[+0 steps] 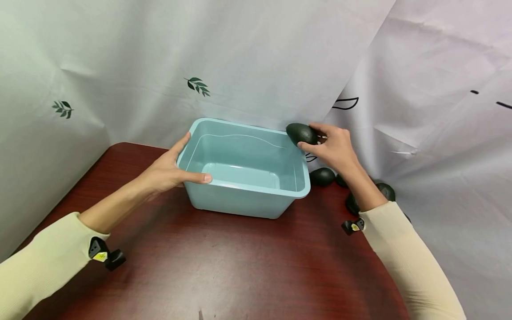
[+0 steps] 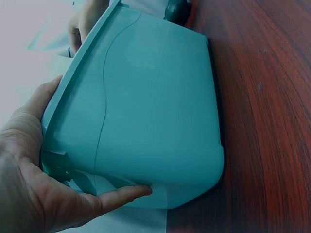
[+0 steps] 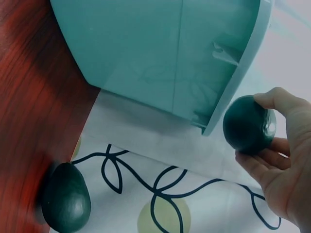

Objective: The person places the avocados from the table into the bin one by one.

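A dark green avocado (image 1: 300,133) is held by my right hand (image 1: 335,147), between the thumb and the fingers, at the far right corner of a light blue plastic tub (image 1: 242,193). In the right wrist view, the held avocado (image 3: 249,124) is just outside the tub's rim. My left hand (image 1: 166,171) grips the tub's near left corner, its thumb lying along the front rim and its fingers against the left end. The visible floor of the tub is bare.
Several more avocados (image 1: 322,176) lie on the reddish-brown wooden table (image 1: 224,262) right of the tub, some partly behind my right forearm. A pale patterned cloth (image 1: 248,58) hangs behind the table and along its sides, close to the tub's back.
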The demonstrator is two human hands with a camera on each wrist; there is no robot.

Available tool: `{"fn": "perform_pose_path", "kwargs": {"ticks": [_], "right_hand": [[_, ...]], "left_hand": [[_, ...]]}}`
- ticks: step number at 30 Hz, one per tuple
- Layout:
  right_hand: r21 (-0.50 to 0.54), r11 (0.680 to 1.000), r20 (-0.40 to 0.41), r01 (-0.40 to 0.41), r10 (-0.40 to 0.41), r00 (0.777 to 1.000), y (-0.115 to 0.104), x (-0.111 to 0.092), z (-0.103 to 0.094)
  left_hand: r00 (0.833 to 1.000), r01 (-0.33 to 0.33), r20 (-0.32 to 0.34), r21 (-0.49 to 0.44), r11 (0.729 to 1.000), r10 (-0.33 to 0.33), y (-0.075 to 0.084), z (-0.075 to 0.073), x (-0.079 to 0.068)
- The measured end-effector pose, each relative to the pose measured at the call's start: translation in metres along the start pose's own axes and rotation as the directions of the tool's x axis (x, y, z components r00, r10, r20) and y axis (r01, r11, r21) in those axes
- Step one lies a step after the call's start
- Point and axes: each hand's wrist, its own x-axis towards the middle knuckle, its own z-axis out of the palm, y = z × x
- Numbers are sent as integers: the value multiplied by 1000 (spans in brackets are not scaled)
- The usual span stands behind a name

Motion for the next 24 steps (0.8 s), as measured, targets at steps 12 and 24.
{"fn": "perform_pose_path", "kwargs": {"ticks": [12,24], "right_hand": [[95,995,84,11,-19,996,-8,8,17],[101,994,141,36,-51,989,-8,9,29]], "left_hand": [[1000,8,5,4,1000,-8,1,-1,-1],[1000,7,6,4,1000,-7,1,0,-1]]}}
